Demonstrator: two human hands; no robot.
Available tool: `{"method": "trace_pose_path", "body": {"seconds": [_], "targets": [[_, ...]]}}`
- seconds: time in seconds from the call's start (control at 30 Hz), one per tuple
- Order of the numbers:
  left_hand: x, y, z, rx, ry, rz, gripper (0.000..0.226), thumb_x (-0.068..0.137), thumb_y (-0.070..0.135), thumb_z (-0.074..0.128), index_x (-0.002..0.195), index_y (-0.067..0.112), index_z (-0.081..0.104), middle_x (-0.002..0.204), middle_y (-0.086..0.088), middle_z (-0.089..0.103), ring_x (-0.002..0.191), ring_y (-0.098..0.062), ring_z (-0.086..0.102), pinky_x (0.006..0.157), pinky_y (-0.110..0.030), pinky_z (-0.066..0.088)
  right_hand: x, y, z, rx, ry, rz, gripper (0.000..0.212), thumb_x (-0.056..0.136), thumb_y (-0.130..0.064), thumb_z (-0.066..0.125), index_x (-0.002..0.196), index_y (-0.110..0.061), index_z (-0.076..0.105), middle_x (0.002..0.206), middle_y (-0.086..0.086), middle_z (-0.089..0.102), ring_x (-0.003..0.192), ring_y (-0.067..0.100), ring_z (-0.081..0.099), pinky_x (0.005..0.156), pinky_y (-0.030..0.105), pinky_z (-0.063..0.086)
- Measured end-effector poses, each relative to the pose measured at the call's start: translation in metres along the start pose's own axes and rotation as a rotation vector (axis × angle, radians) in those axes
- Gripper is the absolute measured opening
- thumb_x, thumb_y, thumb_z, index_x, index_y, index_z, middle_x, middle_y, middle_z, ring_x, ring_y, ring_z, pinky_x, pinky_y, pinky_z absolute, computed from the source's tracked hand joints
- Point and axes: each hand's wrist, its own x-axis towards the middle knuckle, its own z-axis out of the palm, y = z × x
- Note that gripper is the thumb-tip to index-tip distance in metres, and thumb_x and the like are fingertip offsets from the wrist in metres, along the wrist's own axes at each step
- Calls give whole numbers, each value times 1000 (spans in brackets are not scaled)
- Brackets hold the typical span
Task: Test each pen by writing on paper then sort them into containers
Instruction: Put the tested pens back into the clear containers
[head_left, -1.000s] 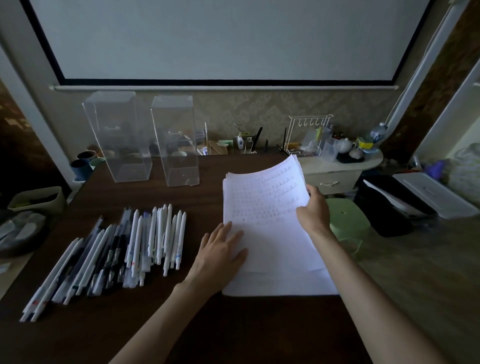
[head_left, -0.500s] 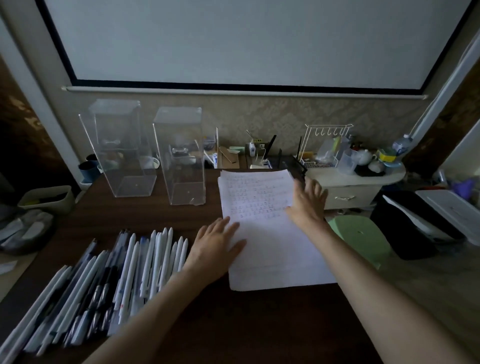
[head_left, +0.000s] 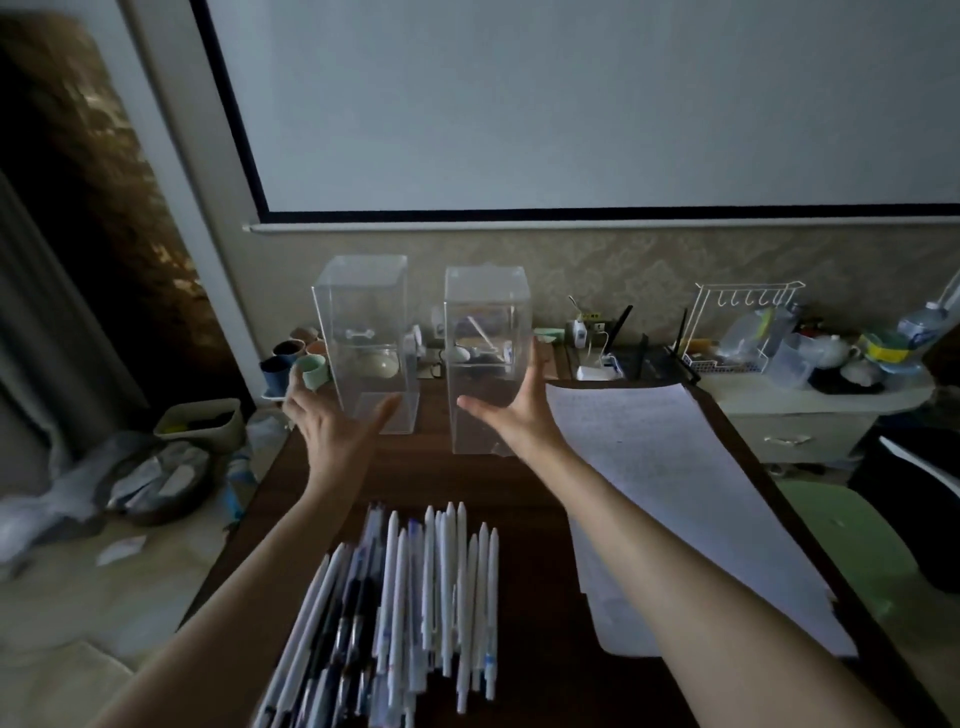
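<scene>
With the paper (head_left: 665, 483) released, the left hand (head_left: 332, 431) and right hand (head_left: 514, 415) are spread open and empty at 2 containers (head_left: 485, 322) just ahead, likely for repositioning.

Dim room — projection screen (head_left: 571, 104) above patterned wallpaper (head_left: 623, 265), white cabinet (head_left: 805, 410) beside dark table (head_left: 467, 478).

We see both arms stretched forward over the dark desk (head_left: 457, 483). The left hand (head_left: 332, 423), fingers spread, sits at the lower left corner of a tall clear container (head_left: 363, 312). The right hand (head_left: 517, 410), likewise spread, flanks the right wall of a second clear container (head_left: 485, 312), its thumb across the front. We cannot tell whether either hand makes contact. A row of pens (head_left: 431, 587) lies nearer than both hands, and a stack of written paper (head_left: 675, 493) lies right of the right hand.
</scene>
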Motion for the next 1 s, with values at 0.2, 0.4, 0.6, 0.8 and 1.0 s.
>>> {"method": "trace_pose_path", "body": {"seconds": [0.2,0.4,0.6,0.8,1.0], "targets": [[27,-3,28,-61,-54,-58,131,60,34,87,148,23,-9,151,-24,7,139,-39,11,110,-52,18,3,10,24,78,201,-50,108,73,-32,79,148,-36,2,159,-1,11,144,16,17,114,34,25],[38,-1,43,34,31,-92,124,63,31,85,148,23,-4,142,-21,25,130,-40,29,106,-52,30,3,10,28,93,282,-61,102,71,-30,81,147,-34,14,154,0,28,139,15,29,96,9,29],[21,4,34,-31,11,-51,111,63,27,85,145,19,10,137,-21,28,127,-38,32,105,-48,32,-21,10,7,168,209,-85,105,63,-40,81,148,-34,19,151,-5,34,138,14,33,113,41,33],[-46,37,27,-171,-20,62,110,62,24,87,143,15,13,137,-17,26,126,-30,31,102,-36,32,-68,-7,-54,204,232,-188,102,65,-30,78,148,-29,20,140,-26,37,129,2,42,110,31,36],[-131,72,35,-178,-83,103,111,59,23,88,141,16,14,134,-12,29,114,-14,28,94,-31,33,-132,10,-137,117,283,-167,97,59,-40,79,140,-42,26,130,-39,34,135,9,36,113,41,32]]}}
